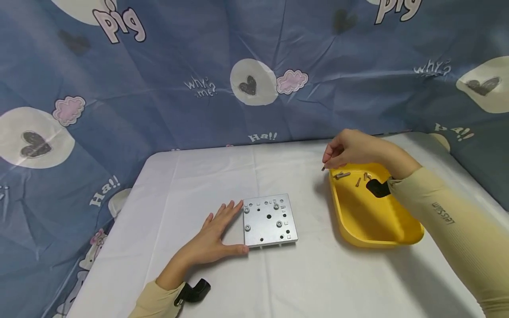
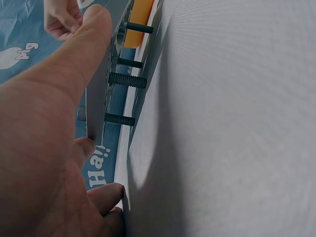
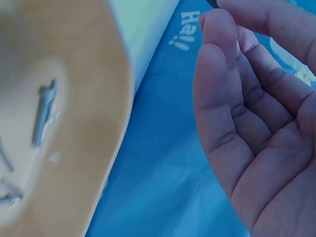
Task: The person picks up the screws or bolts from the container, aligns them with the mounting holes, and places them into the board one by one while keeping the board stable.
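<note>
My left hand (image 1: 212,240) rests along the left side of a square silver metal plate (image 1: 258,225), fingers spread and mostly straight. Its thumb touches the lower left corner and a fingertip the upper left one. Several socket-head screws (image 1: 279,224) sit in holes of the plate; their threaded shanks (image 2: 127,80) stick out underneath, as the left wrist view shows. Over the left rim of a yellow bin (image 1: 338,221), my right hand (image 1: 354,148) pinches a small dark screw (image 1: 323,168) between thumb and fingertips. Only the screw's threaded end (image 3: 212,3) shows in the right wrist view.
Several loose screws (image 1: 342,175) lie at the far end inside the bin, which stands right of the plate. White cloth (image 1: 199,176) covers the table. Behind it hangs a blue printed curtain (image 1: 199,110).
</note>
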Action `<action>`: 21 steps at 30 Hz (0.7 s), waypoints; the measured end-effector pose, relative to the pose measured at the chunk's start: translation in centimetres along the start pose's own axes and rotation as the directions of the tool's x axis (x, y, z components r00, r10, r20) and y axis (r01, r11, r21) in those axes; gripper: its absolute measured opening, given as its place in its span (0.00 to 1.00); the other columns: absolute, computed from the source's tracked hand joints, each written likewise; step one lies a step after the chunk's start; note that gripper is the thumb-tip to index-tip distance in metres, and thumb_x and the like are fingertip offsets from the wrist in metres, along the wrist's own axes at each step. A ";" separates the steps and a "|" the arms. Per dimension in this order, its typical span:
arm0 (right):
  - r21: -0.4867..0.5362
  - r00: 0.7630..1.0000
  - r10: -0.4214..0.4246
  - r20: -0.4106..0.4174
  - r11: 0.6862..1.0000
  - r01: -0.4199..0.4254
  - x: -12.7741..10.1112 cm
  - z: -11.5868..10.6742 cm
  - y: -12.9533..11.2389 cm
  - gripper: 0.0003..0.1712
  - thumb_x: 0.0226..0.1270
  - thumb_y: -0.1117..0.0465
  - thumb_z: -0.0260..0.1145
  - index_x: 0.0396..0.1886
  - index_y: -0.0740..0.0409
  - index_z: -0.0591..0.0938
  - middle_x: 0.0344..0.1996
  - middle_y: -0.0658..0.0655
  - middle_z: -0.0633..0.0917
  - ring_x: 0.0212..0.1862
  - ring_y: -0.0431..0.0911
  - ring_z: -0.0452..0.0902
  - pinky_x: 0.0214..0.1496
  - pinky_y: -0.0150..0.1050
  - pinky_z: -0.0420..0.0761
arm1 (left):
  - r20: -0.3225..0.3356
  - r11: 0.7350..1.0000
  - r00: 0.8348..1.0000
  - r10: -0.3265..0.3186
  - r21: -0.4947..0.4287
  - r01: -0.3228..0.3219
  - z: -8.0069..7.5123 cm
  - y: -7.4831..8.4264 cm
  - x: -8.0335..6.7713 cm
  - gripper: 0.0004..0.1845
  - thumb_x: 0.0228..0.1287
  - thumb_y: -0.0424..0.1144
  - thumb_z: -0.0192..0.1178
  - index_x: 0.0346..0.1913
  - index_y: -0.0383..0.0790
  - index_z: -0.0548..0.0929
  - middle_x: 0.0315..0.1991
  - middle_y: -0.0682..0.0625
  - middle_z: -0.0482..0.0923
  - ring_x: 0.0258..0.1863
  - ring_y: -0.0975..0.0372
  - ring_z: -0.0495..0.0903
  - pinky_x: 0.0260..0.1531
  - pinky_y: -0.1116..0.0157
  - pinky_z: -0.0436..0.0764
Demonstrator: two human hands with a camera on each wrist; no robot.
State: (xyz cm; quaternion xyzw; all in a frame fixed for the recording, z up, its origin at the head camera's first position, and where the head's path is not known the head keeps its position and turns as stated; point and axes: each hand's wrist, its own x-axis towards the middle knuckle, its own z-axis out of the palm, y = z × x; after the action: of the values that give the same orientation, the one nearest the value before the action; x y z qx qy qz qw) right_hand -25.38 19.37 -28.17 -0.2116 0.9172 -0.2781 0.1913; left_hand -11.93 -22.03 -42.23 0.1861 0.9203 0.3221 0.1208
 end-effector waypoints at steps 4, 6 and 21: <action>-0.006 1.000 -0.021 0.022 1.000 0.021 1.0 0.7 -1.5 0.07 0.67 0.62 0.77 0.42 0.58 0.92 0.34 0.49 0.94 0.35 0.40 0.85 0.39 0.29 0.85 | 0.001 1.000 1.000 0.003 0.011 -0.003 0.0 0.1 0.0 0.63 0.56 0.64 0.79 0.89 0.61 0.51 0.89 0.41 0.45 0.89 0.39 0.41 0.84 0.31 0.36; -0.006 0.998 -0.029 0.052 1.000 0.029 1.6 1.2 -2.1 0.07 0.67 0.62 0.77 0.42 0.58 0.92 0.34 0.50 0.94 0.35 0.40 0.86 0.40 0.30 0.85 | -0.001 1.000 1.000 0.007 0.013 -0.007 0.0 0.1 -0.1 0.63 0.56 0.64 0.79 0.89 0.60 0.52 0.89 0.40 0.46 0.88 0.38 0.42 0.83 0.30 0.37; 0.040 0.974 -0.103 0.200 0.994 0.097 4.0 3.7 -4.6 0.07 0.68 0.68 0.73 0.44 0.65 0.91 0.34 0.57 0.94 0.36 0.41 0.88 0.46 0.36 0.90 | -0.014 1.000 1.000 0.016 0.011 -0.016 0.2 -0.3 -0.1 0.63 0.56 0.64 0.79 0.88 0.62 0.52 0.89 0.41 0.47 0.89 0.40 0.42 0.83 0.30 0.37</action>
State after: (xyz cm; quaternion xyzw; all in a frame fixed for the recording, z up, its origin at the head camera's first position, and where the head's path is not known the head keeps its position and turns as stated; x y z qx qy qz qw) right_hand -25.70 12.32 -29.29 -0.2817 0.8769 -0.2782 0.2725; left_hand -11.83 -22.13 -42.56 0.1916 0.9215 0.3193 0.1106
